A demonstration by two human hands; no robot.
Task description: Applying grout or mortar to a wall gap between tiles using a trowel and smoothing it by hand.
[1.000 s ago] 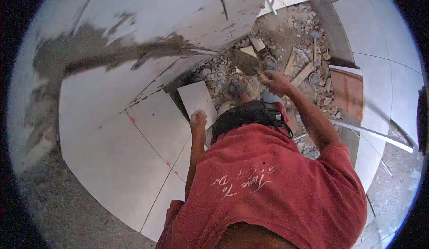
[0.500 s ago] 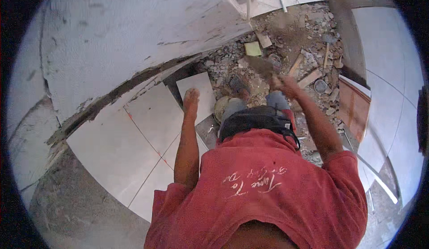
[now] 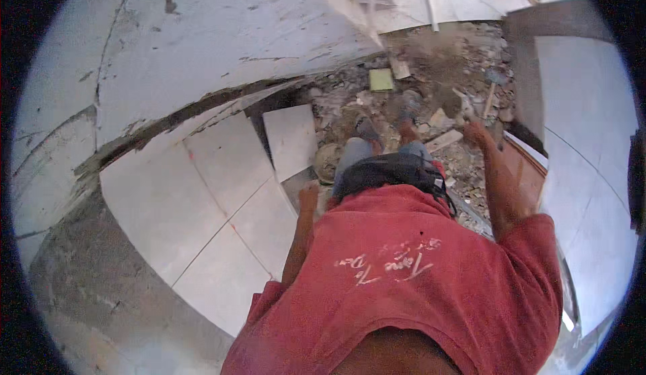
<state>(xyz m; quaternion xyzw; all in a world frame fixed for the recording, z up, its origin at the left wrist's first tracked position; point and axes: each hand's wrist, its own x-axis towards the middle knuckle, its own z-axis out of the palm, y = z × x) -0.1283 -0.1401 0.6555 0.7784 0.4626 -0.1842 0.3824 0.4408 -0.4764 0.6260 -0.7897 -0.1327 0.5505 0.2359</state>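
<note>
Your right hand (image 3: 476, 132) reaches forward over the grey rubble-strewn floor (image 3: 431, 58), its grip closed around the handle of a small metal trowel (image 3: 464, 106) whose blade points up and away from you, over the broken mortar. Your left hand (image 3: 309, 196) hangs lower, beside your left knee, at the near corner of the loose white square tile (image 3: 291, 139) that lies tilted at the edge of the rubble; whether that grip is open or closed you cannot tell, since the fingers are turned away from view. To your left the laid white floor tiles (image 3: 202, 200) spread out in a flat field, with bare grey cement (image 3: 87, 287) beyond them. A small pale-green square piece (image 3: 381, 79) lies in the debris ahead of your shoes.
</note>
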